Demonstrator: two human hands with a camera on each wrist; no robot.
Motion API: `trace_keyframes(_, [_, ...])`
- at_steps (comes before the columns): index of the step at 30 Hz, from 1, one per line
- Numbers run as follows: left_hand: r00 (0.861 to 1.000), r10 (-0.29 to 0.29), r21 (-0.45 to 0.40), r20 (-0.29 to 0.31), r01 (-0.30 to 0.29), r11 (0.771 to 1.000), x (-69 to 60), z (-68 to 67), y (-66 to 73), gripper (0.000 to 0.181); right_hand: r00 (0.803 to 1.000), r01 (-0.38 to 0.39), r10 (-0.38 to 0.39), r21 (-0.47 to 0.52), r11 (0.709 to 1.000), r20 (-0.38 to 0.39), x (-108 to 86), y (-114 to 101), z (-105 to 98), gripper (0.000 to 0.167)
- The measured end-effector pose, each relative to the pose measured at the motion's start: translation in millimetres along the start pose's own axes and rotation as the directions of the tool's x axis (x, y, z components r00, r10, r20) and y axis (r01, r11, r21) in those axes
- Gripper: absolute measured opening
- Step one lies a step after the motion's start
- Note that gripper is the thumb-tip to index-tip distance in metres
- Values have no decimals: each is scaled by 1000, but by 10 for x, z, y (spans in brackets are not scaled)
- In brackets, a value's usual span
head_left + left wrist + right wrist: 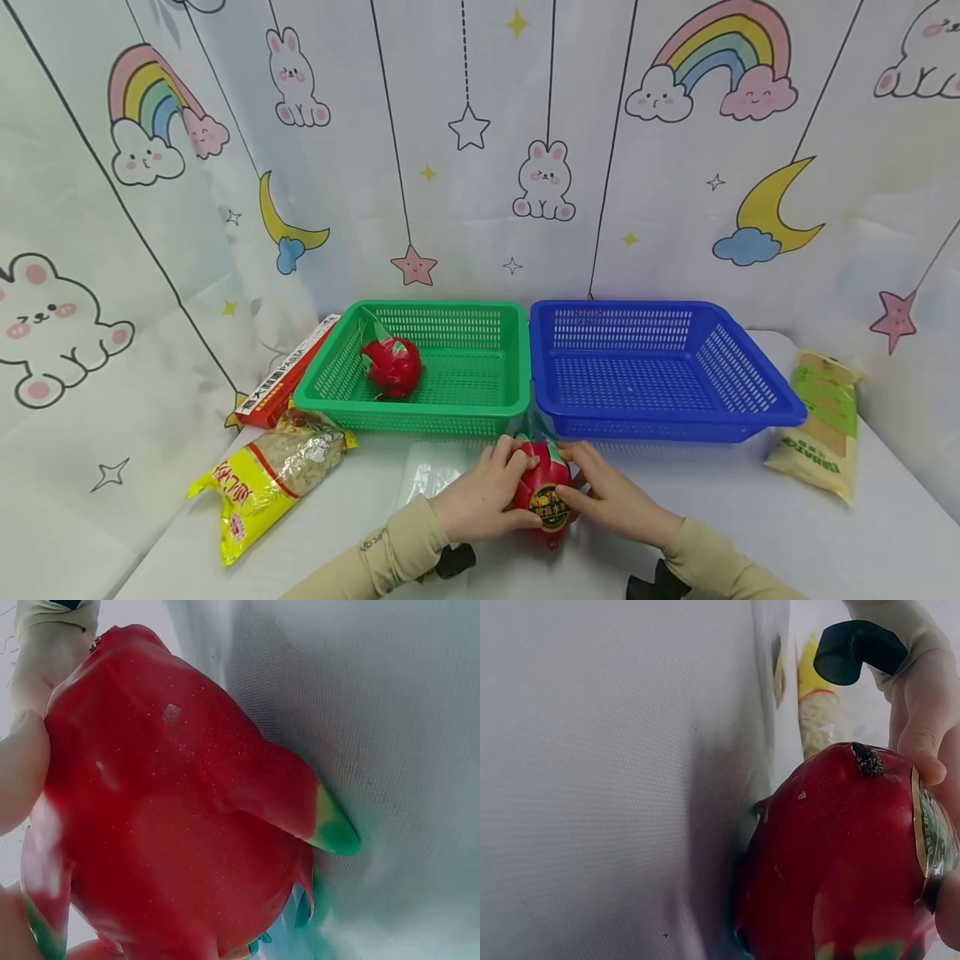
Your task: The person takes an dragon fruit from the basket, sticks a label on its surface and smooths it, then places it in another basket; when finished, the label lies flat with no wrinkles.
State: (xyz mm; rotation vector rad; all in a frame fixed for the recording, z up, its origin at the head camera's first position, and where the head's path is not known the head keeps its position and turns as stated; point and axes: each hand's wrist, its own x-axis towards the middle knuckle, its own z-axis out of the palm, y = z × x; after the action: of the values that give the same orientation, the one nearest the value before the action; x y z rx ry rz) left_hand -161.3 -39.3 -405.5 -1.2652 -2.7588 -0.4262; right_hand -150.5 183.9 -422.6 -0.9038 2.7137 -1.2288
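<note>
A red dragon fruit (534, 482) with green-tipped scales lies on the white table between both hands, in front of the two baskets. My left hand (480, 493) grips its left side, fingers over the top and thumb low near a round black-and-gold label (550, 507). From the other side my right hand (621, 502) holds it, the thumb at the label's edge. In the left wrist view the dragon fruit (180, 802) fills much of the picture. Its dark stem end shows on the dragon fruit (832, 855) in the right wrist view.
A green basket (420, 410) holds a second dragon fruit (395, 367); a blue basket (660, 423) stands beside it. Left are a red pasta box (288, 375) and a yellow snack bag (273, 479). A green-and-tan packet (819, 421) lies right. Clear plastic (431, 471) is by my left hand.
</note>
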Motion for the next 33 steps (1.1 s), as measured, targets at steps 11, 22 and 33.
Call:
trace_keyframes(11, [999,-15,-81,42,19,997,4,-33,-19,38,1000,-19,19,17,1000,11,0,34,7,28])
trace_keyframes(22, [990,-117,-156,-83,103,982,15,11,76,35,998,-59,57,46,997,38,-18,77,20,49])
trace_keyframes(33, [991,-114,-111,-67,106,988,23,4,85,31,996,17,-25,101,995,82,-57,123,-21,67])
